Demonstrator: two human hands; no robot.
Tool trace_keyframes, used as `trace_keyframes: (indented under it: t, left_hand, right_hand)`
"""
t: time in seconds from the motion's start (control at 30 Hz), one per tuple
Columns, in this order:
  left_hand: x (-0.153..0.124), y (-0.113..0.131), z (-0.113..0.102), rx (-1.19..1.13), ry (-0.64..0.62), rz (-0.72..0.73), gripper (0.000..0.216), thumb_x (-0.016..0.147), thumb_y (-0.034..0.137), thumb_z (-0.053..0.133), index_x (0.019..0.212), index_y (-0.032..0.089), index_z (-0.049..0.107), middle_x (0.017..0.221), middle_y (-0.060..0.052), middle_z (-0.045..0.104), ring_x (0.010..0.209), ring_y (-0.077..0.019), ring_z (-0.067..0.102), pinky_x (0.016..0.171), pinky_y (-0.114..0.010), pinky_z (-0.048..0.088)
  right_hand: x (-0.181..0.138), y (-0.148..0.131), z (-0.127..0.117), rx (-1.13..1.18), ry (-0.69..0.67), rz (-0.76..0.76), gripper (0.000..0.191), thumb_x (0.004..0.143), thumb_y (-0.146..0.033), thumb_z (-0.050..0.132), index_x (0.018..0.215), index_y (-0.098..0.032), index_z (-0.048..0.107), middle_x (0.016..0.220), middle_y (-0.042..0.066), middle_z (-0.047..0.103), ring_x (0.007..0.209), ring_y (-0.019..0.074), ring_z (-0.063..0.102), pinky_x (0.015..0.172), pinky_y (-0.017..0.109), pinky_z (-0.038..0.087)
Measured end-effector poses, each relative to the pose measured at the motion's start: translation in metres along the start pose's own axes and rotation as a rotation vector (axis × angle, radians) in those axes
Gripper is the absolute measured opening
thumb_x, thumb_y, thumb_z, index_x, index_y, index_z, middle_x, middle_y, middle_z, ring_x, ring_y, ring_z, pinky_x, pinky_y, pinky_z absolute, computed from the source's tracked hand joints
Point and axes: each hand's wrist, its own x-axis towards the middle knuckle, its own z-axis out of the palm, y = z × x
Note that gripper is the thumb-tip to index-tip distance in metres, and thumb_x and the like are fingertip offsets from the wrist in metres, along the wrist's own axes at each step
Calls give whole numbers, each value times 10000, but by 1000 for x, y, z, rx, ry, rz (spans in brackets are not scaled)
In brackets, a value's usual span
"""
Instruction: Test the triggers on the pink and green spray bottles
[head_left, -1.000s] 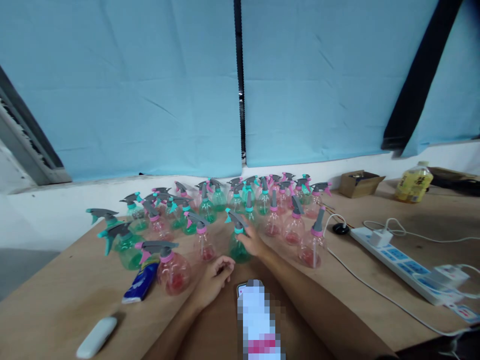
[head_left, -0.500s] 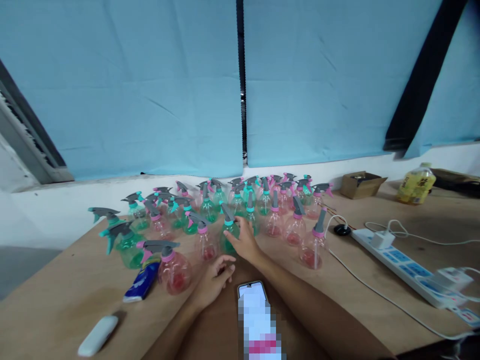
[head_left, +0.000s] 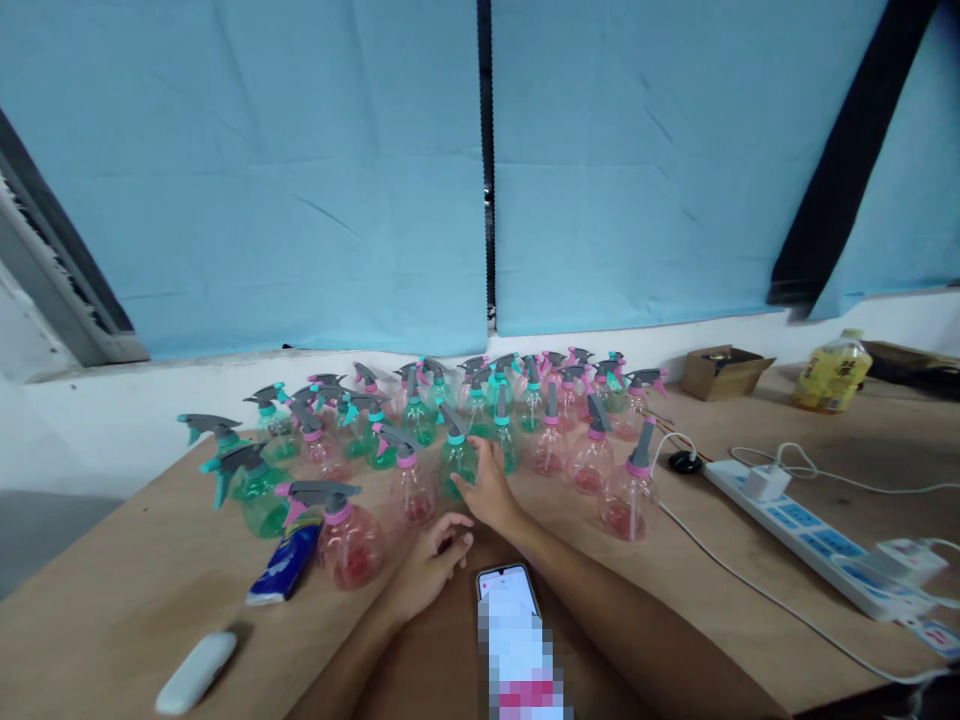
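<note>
A green spray bottle (head_left: 457, 462) with a grey trigger head and teal collar stands upright on the table, in the front middle of a group of spray bottles. My right hand (head_left: 489, 488) is at its lower right side, thumb and fingers apart, loosely beside the bottle; whether the fingertips still touch it is hard to see. My left hand (head_left: 431, 565) rests nearer to me, fingers slightly curled and apart, with nothing in it. A pink spray bottle (head_left: 412, 488) stands just beyond the left hand. Another pink spray bottle (head_left: 351, 545) is to its left.
Several more green and pink spray bottles spread toward the wall. A phone (head_left: 506, 625) lies between my forearms. On the left are a blue packet (head_left: 286, 562) and a white case (head_left: 196, 672). A power strip (head_left: 795, 530) with cables, a cardboard box (head_left: 724, 375) and a yellow-labelled bottle (head_left: 832, 372) are right.
My right hand's thumb has slipped down from the green bottle's side and its grip has loosened. The bottle stands slightly farther back. My left hand has hardly moved.
</note>
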Motion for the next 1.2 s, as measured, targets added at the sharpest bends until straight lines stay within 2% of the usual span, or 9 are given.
trace_keyframes:
  t: [0.2,0.4,0.5,0.57,0.7,0.83,1.0,1.13,1.2]
  left_hand:
    - [0,2,1,27,-7,-3,394,902,528,529,1107,196,581,686,42,567,578,-122,482,599,-242,380]
    - [0,3,1,11,10,-12,394,895,515,542,1113,190,586,689,40,571,582,-126,490,613,-253,393]
    - [0,5,1,15,14,-19,404,894,515,543,1138,197,589,693,38,578,583,-125,486,613,-253,391]
    - [-1,6,0,16,15,-23,409,893,518,540,1143,198,589,692,38,575,586,-126,486,613,-253,388]
    - [-2,7,0,17,13,-30,411,887,522,543,1138,200,593,694,40,566,599,-131,489,626,-257,391]
    - [0,3,1,39,8,-3,402,898,516,538,1142,201,597,703,37,568,612,-135,491,637,-260,386]
    - [1,-1,1,58,9,0,391,903,510,535,1140,205,596,700,41,549,634,-142,501,644,-261,384]
    - [0,2,1,60,7,-5,386,906,500,535,1149,206,594,712,37,560,627,-139,498,649,-264,386]
    - [0,4,1,68,2,-6,377,907,496,535,1142,207,596,710,40,557,619,-136,490,647,-262,383]
  right_hand:
    - [-2,-9,0,-74,17,-18,617,737,-188,663,1294,-204,396,1222,113,449,1208,288,433,1054,487,380]
    - [3,-25,-11,-237,220,-34,469,732,-210,601,1159,-166,412,1173,140,438,1135,317,442,969,536,390]
    - [14,-20,-21,-229,337,-35,561,746,-202,580,1258,-156,353,1283,182,406,1252,334,390,1028,554,344]
    - [23,-11,-27,-186,367,-1,646,765,-210,575,1343,-158,291,1358,199,380,1322,328,352,1077,550,308]
    - [38,12,-35,-12,269,71,738,818,-225,556,1452,-144,187,1440,216,375,1348,303,388,1100,487,332]
    - [40,26,-39,62,163,49,803,833,-187,531,1521,-174,115,1489,190,387,1365,280,408,1091,462,362]
    - [34,23,-40,-106,174,73,817,772,-187,601,1509,-200,248,1396,170,497,1293,336,438,1080,551,310]
    - [34,12,-44,-134,215,95,914,711,-267,698,1508,-180,259,1238,161,598,1187,351,507,1069,570,295]
    - [35,5,-47,-131,214,132,817,747,-337,681,1470,-169,340,1089,129,656,1065,323,578,1042,559,332]
